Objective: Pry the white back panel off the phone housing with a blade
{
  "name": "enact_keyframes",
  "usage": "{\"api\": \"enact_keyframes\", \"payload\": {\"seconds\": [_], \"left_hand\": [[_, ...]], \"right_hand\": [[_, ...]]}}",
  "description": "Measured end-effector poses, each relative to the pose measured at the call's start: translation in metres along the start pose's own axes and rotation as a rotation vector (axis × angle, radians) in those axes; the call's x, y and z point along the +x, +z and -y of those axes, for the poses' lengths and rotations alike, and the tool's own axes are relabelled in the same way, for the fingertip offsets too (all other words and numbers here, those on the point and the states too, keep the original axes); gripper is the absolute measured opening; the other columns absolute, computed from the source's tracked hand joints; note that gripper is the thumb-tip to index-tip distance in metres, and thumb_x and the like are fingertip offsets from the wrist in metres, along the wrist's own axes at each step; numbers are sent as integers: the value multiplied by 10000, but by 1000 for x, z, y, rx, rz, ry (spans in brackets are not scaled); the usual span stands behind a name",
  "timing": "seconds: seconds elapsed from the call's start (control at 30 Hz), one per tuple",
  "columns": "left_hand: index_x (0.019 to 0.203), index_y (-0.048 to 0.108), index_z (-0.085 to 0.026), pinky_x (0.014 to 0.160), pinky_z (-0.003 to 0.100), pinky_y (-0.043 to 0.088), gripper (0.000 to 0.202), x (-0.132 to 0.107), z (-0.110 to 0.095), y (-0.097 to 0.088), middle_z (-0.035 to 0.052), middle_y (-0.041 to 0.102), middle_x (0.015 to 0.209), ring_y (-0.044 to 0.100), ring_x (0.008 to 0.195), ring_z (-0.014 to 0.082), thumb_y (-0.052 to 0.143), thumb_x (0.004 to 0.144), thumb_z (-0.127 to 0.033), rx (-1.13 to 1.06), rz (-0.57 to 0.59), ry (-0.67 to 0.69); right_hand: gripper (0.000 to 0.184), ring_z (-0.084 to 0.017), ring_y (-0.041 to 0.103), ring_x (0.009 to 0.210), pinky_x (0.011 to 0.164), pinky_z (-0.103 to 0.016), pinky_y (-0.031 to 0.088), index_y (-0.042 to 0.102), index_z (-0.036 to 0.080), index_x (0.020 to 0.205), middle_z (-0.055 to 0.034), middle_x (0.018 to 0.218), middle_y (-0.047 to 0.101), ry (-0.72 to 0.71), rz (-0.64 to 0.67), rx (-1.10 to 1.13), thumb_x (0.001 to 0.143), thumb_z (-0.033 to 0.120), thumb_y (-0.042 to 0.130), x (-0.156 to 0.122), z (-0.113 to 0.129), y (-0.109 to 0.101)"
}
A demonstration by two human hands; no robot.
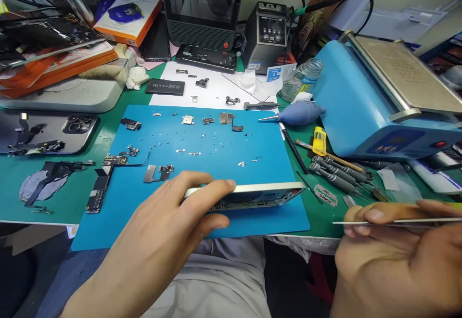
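My left hand [169, 226] grips one end of an opened white phone frame [263, 194] and holds it tilted just above the near edge of the blue work mat [216, 135]. My right hand [393, 255] is at the lower right, off the table's front edge. Its fingers pinch a pair of thin metal tweezers [397, 222] that point left. Small screws, brackets and flex cables lie scattered over the mat. A logic board [98, 193] lies at the mat's left edge.
Several screwdrivers [335, 173] and a blue air blower [301, 113] lie right of the mat. A blue heating machine [378, 96] fills the right side. A soldering station [267, 34], a monitor, a phone back [46, 133] and orange boxes ring the back and left.
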State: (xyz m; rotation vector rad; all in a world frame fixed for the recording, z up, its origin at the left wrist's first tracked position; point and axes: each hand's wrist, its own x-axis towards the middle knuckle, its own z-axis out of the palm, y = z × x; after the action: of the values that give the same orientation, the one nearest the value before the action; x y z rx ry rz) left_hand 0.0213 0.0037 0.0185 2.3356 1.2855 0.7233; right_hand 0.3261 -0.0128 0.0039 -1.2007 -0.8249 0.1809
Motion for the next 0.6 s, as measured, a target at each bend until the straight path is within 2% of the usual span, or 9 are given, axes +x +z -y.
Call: {"api": "enact_keyframes", "payload": {"seconds": [0.07,0.13,0.23,0.4,0.6], "left_hand": [[1503,557,-428,796,244,603,303,0,-1,-2,-27,795,1289,829,1054,143,407,1273,-300,-20,-5,0],[1499,564,-424,873,206,620,341,-2,-2,-4,-42,810,1299,831,1107,128,415,1256,-237,-41,-10,8],[1462,599,-433,991,146,623,270,-6,-3,-6,-88,829,1346,832,1194,110,471,1259,-308,-83,-6,-11],[1444,652,-487,1068,77,582,235,-12,-5,-8,-175,842,1351,832,1234,73,508,1262,-452,-100,-22,-93],[1442,670,-490,1032,118,638,253,-7,-7,-6,-158,833,1395,822,1283,91,506,1265,-414,-145,-53,-139]], "right_hand": [[361,-170,419,372,306,-292,325,747,190,994,21,568,624,44,7,-3,956,531,863,3,-1,4],[390,-163,441,376,314,-282,349,789,163,1047,9,581,647,51,15,-12,961,535,871,1,-2,5],[413,-169,487,396,318,-285,373,825,137,1107,-8,611,674,46,31,-13,970,525,859,-5,-4,2],[311,-178,528,422,324,-287,369,858,127,1119,-23,626,684,46,47,-7,1012,407,777,-9,-7,-2],[288,-187,541,432,319,-301,361,885,116,1125,-32,633,691,27,18,1,1003,332,740,-13,-10,-1]]}}
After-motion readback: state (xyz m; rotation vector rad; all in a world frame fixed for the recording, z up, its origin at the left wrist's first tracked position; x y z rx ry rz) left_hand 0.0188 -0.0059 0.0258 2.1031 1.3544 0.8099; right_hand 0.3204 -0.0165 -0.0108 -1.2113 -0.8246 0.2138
